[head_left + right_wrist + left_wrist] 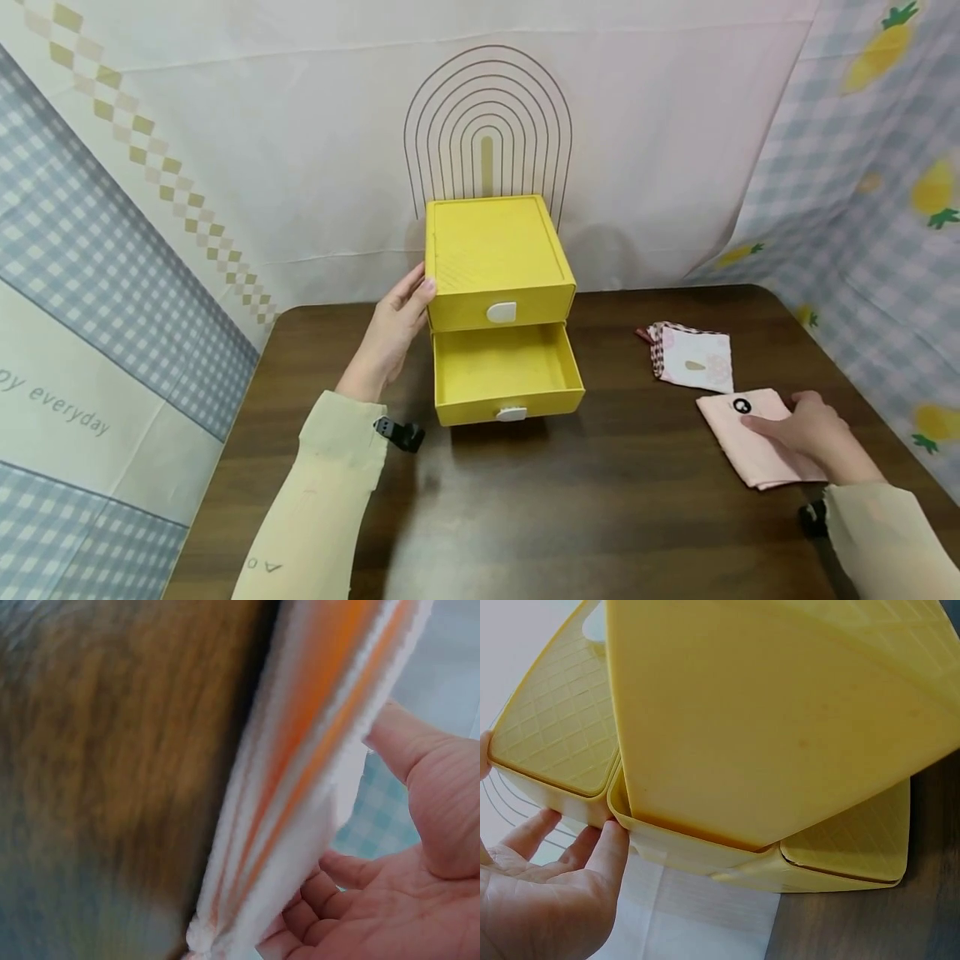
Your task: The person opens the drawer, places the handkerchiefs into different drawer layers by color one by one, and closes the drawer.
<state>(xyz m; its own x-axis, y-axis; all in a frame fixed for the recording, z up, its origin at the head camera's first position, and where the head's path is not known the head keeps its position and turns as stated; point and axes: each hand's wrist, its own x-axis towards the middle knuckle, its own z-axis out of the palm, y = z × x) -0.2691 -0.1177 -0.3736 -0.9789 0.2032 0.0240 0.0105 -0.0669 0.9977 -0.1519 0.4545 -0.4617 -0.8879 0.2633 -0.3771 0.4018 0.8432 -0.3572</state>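
A yellow drawer box (495, 242) stands at the back of the table, its lower drawer (510, 367) pulled out and bare inside. My left hand (390, 329) rests against the box's left side, fingertips along the edge; in the left wrist view its fingers (604, 859) reach the lattice-textured side. Over on the right, my right hand (813, 433) holds a folded pink towel (750, 450) with a round black-and-white badge. The thumb lies over the cloth, and the other fingers are at its right edge. In the right wrist view the towel's folded layers (300, 772) show orange between them.
A small folded white cloth (693, 358) with a checked border lies just behind the towel. The brown wooden table (570, 517) backs onto a hanging white cloth (300, 125). Blue checked fabric (862, 250) with fruit prints hangs at the right.
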